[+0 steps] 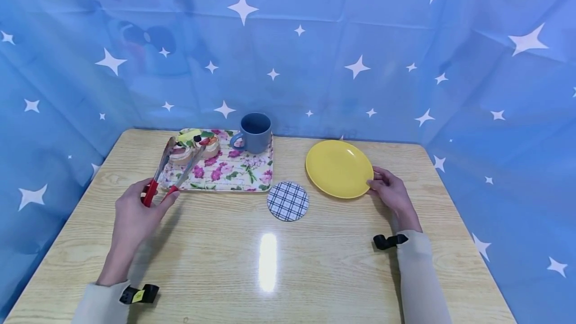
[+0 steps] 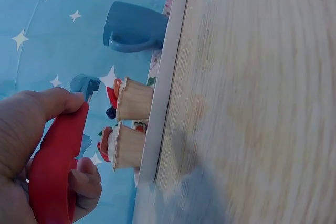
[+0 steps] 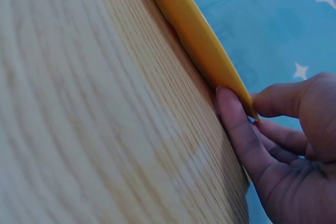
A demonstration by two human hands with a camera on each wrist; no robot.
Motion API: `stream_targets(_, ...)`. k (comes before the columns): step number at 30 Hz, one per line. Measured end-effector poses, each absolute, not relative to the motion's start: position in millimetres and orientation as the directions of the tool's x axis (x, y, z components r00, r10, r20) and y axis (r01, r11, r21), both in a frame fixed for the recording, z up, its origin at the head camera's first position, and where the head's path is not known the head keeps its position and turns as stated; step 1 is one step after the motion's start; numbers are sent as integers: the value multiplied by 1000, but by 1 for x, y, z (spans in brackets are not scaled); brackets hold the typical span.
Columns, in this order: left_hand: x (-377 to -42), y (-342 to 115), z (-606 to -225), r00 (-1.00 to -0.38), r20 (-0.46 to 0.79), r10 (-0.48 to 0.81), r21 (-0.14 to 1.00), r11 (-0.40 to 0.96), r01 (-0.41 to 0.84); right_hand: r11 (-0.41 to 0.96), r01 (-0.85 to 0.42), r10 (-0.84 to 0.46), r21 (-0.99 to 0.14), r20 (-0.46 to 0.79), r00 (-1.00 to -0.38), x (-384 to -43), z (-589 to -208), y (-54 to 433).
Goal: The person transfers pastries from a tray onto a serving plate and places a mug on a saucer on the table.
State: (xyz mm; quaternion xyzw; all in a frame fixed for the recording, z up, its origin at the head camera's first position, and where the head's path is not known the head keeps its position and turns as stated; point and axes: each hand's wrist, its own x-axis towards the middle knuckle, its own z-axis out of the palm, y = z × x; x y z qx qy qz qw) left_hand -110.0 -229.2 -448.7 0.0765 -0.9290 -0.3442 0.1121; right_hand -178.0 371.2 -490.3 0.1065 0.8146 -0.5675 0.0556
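Left hand (image 1: 136, 216) curled round red-handled tongs (image 1: 151, 193), tips spread near cupcakes (image 1: 209, 150) ahead on floral tray (image 1: 238, 180). Right hand (image 1: 392, 193) pinches yellow plate (image 1: 339, 169) rim, plate lying to its left.

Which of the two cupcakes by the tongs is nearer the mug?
The right-hand cupcake, as seen in the head view; the other cupcake stands to its left, farther from the mug.

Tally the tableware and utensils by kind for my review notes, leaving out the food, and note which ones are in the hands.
Red-handled tongs, held by the left hand: 1
Yellow plate, gripped at its edge by the right hand: 1
Floral tray: 1
Blue mug: 1
Checked coaster: 1
Total: 5
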Motion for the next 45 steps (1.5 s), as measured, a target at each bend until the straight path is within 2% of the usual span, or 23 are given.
stream_targets(18, -119, -252, -454, -961, 137, -241, 631, 769, -103, 325, 234, 108, -916, -210, -972, -179, -489, 371)
stream_targets(45, -137, -263, -476, -965, -75, -250, 616, 750, -242, 348, 243, 120, -906, -214, -970, -179, -494, 372)
